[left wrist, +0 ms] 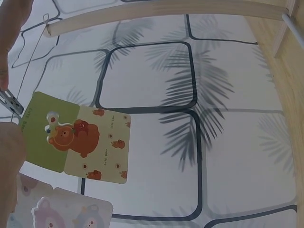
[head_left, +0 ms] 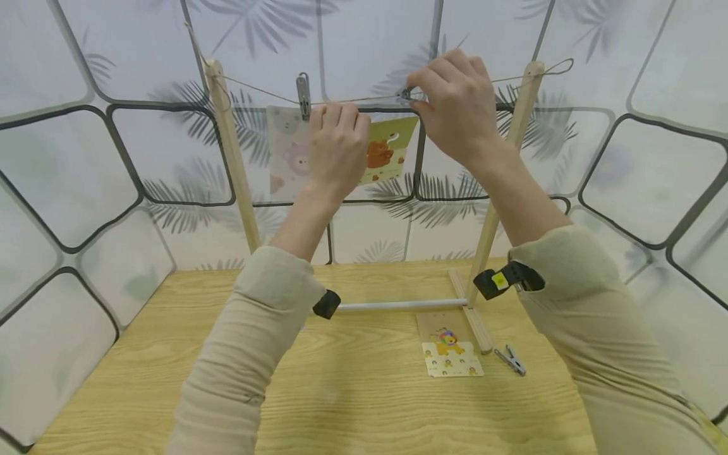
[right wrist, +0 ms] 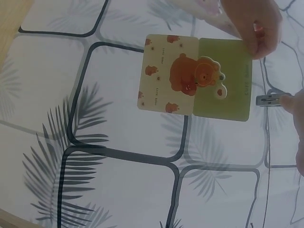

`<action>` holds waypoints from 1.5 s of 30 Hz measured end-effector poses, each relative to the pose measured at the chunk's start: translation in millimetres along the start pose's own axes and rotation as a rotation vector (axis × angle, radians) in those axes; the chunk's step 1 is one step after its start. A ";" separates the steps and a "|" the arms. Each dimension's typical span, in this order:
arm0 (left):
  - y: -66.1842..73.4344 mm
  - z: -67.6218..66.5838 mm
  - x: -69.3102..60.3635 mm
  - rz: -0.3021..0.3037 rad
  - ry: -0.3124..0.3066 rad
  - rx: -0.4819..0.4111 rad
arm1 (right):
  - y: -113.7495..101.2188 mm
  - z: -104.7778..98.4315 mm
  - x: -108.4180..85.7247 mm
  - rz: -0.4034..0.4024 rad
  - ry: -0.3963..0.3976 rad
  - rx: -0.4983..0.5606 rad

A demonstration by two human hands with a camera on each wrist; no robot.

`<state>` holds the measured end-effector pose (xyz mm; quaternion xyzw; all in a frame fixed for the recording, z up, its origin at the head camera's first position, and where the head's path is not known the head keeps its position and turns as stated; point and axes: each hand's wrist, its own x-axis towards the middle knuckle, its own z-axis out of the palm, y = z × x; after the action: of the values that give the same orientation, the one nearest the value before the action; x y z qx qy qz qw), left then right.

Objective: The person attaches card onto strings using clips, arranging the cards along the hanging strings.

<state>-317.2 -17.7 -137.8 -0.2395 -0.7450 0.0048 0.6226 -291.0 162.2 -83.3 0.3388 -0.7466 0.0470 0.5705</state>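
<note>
My left hand (head_left: pixel 338 142) pinches the upper left corner of a green and cream bear card (head_left: pixel 392 151) at the string (head_left: pixel 375 98). The right wrist view shows fingers on that corner of the card (right wrist: pixel 223 99). To its right, my right hand (head_left: pixel 462 104) pinches a metal clip (right wrist: pixel 269 99) at the string, a little apart from the card's top edge. Left of my left hand, a pale pink card (head_left: pixel 289 155) hangs from the string under another metal clip (head_left: pixel 304 95), partly covered by the hand.
Two wooden posts (head_left: pixel 233 151) hold up the string, joined low down by a white rod (head_left: pixel 404 305). On the wooden table (head_left: pixel 352 404) lie a lion card (head_left: pixel 449 354) and a loose metal clip (head_left: pixel 512 361), near the right foot of the stand. Patterned fabric (head_left: pixel 364 234) rises behind.
</note>
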 end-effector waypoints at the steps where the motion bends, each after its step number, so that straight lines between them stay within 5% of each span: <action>1: 0.0 0.3 0.2 -0.001 0.003 0.002 | 0.0 -0.4 -0.3 0.004 -0.004 0.002; 15: 2.5 -4.0 6.3 -0.066 0.010 0.039 | 3.5 -5.8 -4.4 -0.017 -0.020 0.063; 45: 6.3 -5.2 8.9 0.008 0.102 0.112 | -1.8 -8.1 -3.0 -0.023 -0.101 0.036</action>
<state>-311.2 -10.5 -130.3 -0.2070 -0.7100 0.0367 0.6721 -283.0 165.9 -83.8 0.3597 -0.7694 0.0369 0.5265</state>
